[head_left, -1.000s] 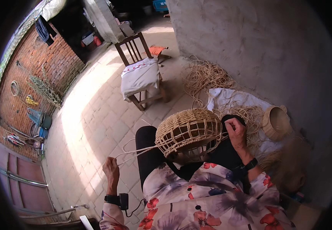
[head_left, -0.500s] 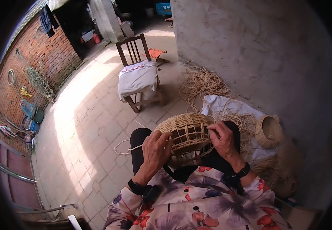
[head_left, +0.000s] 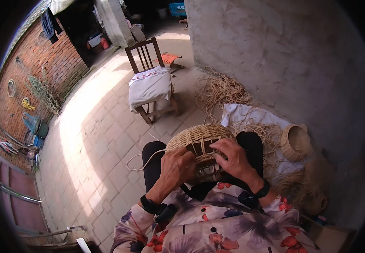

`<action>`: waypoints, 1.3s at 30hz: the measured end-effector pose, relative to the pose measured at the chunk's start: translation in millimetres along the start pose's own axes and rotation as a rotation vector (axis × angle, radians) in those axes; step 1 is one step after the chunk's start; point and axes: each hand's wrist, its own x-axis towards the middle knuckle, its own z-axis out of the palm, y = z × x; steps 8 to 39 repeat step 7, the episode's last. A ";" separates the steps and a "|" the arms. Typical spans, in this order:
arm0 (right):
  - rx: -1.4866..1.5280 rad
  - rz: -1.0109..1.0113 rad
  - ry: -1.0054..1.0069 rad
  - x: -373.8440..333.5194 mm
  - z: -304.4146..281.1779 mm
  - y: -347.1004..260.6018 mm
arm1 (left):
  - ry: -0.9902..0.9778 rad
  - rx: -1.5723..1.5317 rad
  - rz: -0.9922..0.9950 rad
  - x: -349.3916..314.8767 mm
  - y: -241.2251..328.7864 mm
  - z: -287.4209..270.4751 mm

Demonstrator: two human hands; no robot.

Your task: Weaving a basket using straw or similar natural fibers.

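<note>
A half-woven straw basket [head_left: 199, 134] rests on its side across my lap between my knees, its openwork part facing me. My left hand [head_left: 176, 167] is closed on the basket's near left side, fingertips hidden behind the hand. A loose straw cord [head_left: 148, 163] runs from beside that hand, over my left knee, in a loop. My right hand [head_left: 234, 159] grips the basket's right side, its bent fingers at the open strands and its thumb lower down. What its fingertips hold inside the weave is partly hidden.
On the right, loose straw cord [head_left: 224, 90] lies heaped by the grey wall [head_left: 283, 50], with more on a white cloth [head_left: 254, 113]. A finished-looking woven basket [head_left: 295, 142] stands there. Ahead is a wooden chair [head_left: 150, 86] with a cloth-covered seat, and an orange-topped folding stool [head_left: 170, 58] behind it.
My right hand has moved left along the basket, over its open strands. My left hand has shifted slightly right and down, and the basket has turned a little.
</note>
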 end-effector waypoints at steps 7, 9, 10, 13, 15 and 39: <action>0.109 0.090 0.003 -14.8 -12.2 24.4 | -0.089 -0.030 -0.102 -4.1 -7.0 -7.2; 0.109 0.090 0.003 -14.8 -12.2 24.4 | -0.089 -0.030 -0.102 -4.1 -7.0 -7.2; 0.109 0.090 0.003 -14.8 -12.2 24.4 | -0.089 -0.030 -0.102 -4.1 -7.0 -7.2; 0.109 0.090 0.003 -14.8 -12.2 24.4 | -0.089 -0.030 -0.102 -4.1 -7.0 -7.2; 0.109 0.090 0.003 -14.8 -12.2 24.4 | -0.089 -0.030 -0.102 -4.1 -7.0 -7.2; 0.109 0.090 0.003 -14.8 -12.2 24.4 | -0.089 -0.030 -0.102 -4.1 -7.0 -7.2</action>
